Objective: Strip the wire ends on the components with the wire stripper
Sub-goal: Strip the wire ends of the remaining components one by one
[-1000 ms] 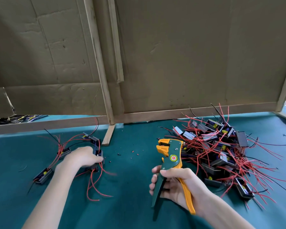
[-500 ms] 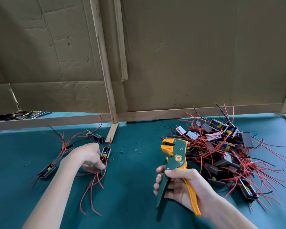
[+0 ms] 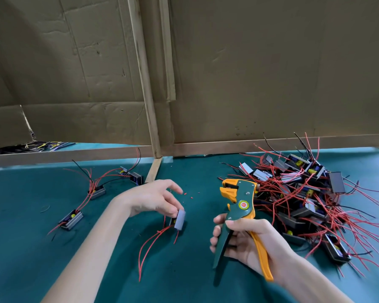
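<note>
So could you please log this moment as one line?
left hand: holds component | right hand: holds wire stripper | wires unstripped

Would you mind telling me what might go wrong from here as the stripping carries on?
The left hand pinches the component only at its fingertips, so it may slip. Its red wires dangle loosely, so feeding one into the wire stripper held by the right hand could miss. The tangled pile sits beside the tool and might snag it.

Left hand [image 3: 150,199] lifted component [image 3: 179,219] off table toward wire stripper [image 3: 239,213].
</note>
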Demonstrator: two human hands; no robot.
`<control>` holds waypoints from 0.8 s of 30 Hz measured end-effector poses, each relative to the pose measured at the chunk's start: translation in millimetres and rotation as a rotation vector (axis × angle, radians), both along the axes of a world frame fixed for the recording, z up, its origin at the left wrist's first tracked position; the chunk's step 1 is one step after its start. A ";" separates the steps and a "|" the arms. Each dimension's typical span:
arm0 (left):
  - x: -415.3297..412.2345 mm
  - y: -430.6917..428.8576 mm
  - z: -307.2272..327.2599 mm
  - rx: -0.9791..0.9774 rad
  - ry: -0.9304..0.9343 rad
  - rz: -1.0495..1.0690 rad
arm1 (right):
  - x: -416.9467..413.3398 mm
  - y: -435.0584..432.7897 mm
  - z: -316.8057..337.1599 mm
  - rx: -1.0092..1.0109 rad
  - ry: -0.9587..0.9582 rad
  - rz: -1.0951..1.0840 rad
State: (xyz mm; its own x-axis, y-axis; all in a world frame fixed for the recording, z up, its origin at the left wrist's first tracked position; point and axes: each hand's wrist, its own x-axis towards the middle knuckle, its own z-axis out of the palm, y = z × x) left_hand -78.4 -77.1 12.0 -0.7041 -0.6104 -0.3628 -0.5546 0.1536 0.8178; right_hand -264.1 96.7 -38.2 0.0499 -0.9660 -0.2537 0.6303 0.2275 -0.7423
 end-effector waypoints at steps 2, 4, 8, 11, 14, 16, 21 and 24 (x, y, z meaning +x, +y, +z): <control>-4.6 2.9 -1.4 -0.081 -0.009 -0.053 | 0.1 -0.2 0.3 0.004 -0.002 -0.012; -9.0 4.5 -2.3 -0.202 0.002 -0.016 | -0.3 -0.2 0.2 0.008 -0.004 -0.019; -13.7 1.1 0.3 -0.587 -0.145 0.132 | -1.1 0.8 0.9 0.009 -0.007 -0.025; -12.0 0.0 1.5 -0.575 -0.456 0.107 | -1.2 1.0 1.3 0.010 -0.007 -0.027; -17.0 6.5 -6.6 -0.448 -0.601 0.073 | -1.1 0.7 0.7 0.010 -0.004 -0.031; -21.8 11.3 -13.7 -0.524 -0.606 0.127 | -0.9 0.6 0.2 0.010 -0.004 -0.028; -34.2 22.8 -21.0 -0.516 -0.460 0.138 | -2.6 -0.1 -0.6 0.001 0.007 -0.020; -39.6 29.0 -21.9 -0.490 -0.353 0.091 | -4.5 -0.9 -0.6 -0.021 0.022 -0.041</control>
State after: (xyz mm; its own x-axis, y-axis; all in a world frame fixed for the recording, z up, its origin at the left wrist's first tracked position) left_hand -118.0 -48.1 -9.9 -0.5297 -0.8174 -0.2266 -0.8078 0.4046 0.4287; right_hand -268.6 95.8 -38.8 0.0043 -0.9722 -0.2340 0.6224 0.1858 -0.7604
